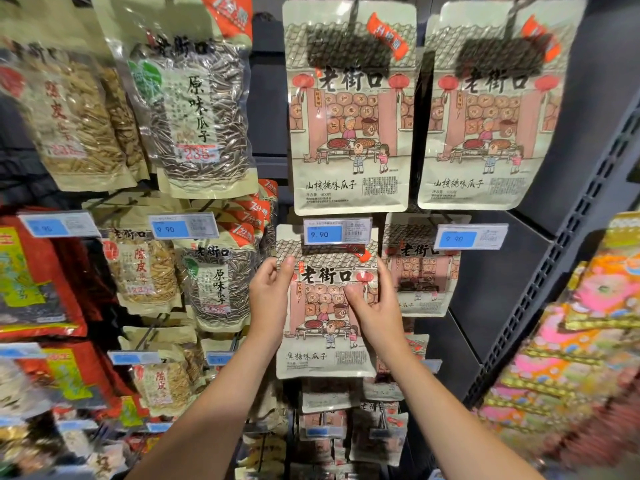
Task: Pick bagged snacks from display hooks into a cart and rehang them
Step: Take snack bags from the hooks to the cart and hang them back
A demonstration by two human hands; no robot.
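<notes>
While your left hand (pixel 272 289) pinches the bag's (pixel 325 306) left edge, your right hand (pixel 375 306) grips its right side; the bag hangs between them, under the price tag (pixel 337 232).

Two forearms in view from the lower edge of the head camera's view, both bare to the frame edge; no sleeve cuff visible on either. Left hand (pixel 272 292): no ring, no glove, no watch or band at the wrist. Right hand (pixel 375 306): likewise no ring, watch or band. Fingernails short and unpainted where they show. No markings seen on either arm.
</notes>
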